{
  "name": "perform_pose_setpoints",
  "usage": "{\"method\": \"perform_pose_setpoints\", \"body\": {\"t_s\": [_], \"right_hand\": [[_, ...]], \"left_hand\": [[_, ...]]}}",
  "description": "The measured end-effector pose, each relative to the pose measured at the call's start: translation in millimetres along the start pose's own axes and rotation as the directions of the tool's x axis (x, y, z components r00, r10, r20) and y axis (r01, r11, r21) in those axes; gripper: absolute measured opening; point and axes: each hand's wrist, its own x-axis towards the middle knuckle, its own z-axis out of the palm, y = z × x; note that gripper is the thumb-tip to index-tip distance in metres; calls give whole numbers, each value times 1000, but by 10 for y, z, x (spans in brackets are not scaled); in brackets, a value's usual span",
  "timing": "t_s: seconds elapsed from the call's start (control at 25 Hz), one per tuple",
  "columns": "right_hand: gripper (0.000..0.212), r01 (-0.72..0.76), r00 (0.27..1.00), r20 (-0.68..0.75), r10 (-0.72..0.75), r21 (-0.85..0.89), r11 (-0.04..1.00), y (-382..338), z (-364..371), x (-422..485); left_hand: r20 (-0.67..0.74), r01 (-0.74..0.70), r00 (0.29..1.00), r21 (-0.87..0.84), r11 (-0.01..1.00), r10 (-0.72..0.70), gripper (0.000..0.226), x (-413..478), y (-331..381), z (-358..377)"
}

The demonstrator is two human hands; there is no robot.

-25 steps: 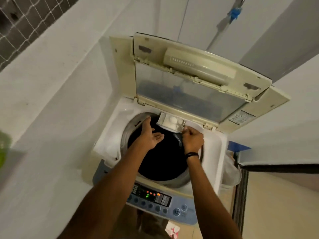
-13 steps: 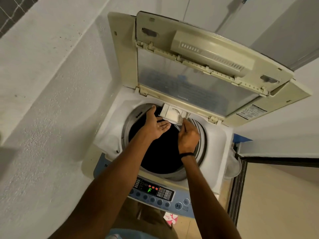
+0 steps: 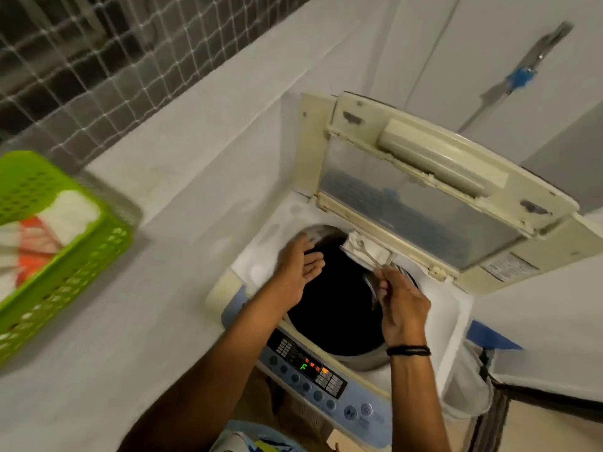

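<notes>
Two hands: both over the mouth of a top-loading washing machine [image 3: 450, 321], forearms reaching in from the bottom edge.
Left hand [image 3: 301, 265]: open, palm up, fingers loose and nearly straight; over the left rim of the tub [image 3: 332, 308]; touching the rim or just above it, cannot tell through the blur.
Right hand [image 3: 403, 305]: fingers curled, pinching the near end of a thin metal tool [image 3: 368, 254]; black wristband [image 3: 408, 350] round the wrist.
Thin metal tool: slim, shiny, slanting up and left from the fingertips to the drawer; kind of tool impossible to make out.
Drawer [image 3: 380, 252]: small white tray standing out from the back edge of the tub opening, just below the raised lid; far end of the tool over or in it, contact unclear; contents only a pale smear.
Tub: dark inside, nothing discernible; right rim partly hidden behind the right hand.
Lid [image 3: 424, 203]: folded up and back, clear pane in a cream frame; sticker at its right corner illegible.
Control panel [image 3: 310, 365]: at the near edge, green "F" lit, small red and orange lights beside it; left end covered by the left forearm.
Basket [image 3: 65, 278]: green, perforated, on the white ledge well left of the machine; cut off by the left edge; white and red cloth [image 3: 65, 213] inside, smeared by motion.
</notes>
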Motion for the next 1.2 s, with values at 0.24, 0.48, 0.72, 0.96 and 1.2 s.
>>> {"method": "perform_pose_setpoints", "body": {"t_s": [0.24,0.48,0.72,0.96,1.2], "right_hand": [[32,-27,758,643,111,-139,990,-311,670,-975],[21,234,537,839,82,-243,941,-137,1507,-1858],[16,727,239,971,-28,-160,668,247,2293,-2430],[29,985,-39,997,-68,27,-170,606,2873,-2789],[23,974,199,965,169,-176,-141,733,3069,-2949]], "left_hand": [[-57,-353,935,-33,935,351,38,-1378,279,-705],[-349,-776,585,23,630,732,24,-2671,492,-1608],[-663,-872,391,-46,487,638,6,-3110,653,-2508],[-563,-752,613,-200,628,555,31,-3140,841,-2860],[-380,-679,718,-202,706,583,49,-3130,963,-2922]]}}
